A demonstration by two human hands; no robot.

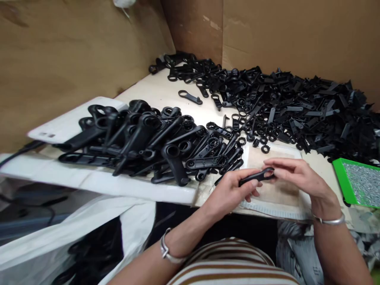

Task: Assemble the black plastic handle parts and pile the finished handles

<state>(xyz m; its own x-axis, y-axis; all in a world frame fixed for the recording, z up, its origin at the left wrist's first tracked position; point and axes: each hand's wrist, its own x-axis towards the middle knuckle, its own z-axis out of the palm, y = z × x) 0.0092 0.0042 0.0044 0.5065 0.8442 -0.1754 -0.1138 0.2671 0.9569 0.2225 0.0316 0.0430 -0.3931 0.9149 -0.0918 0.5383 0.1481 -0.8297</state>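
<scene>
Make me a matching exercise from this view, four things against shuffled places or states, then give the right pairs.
Column one
1. Bare left hand
2. Bare right hand
3. Bright green rectangular tray
4. Brown cardboard back wall

Column two
A. Behind the heap of small black parts
B. Grips the body of a black plastic ring-ended part
C. Contains small silvery pieces
D. At the ring end of the gripped part

Pairs: 1-B, 2-D, 3-C, 4-A.

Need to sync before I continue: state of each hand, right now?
Left hand: closed, holding a black part.
Right hand: fingertips at the same black part; whether it grips cannot be told.
</scene>
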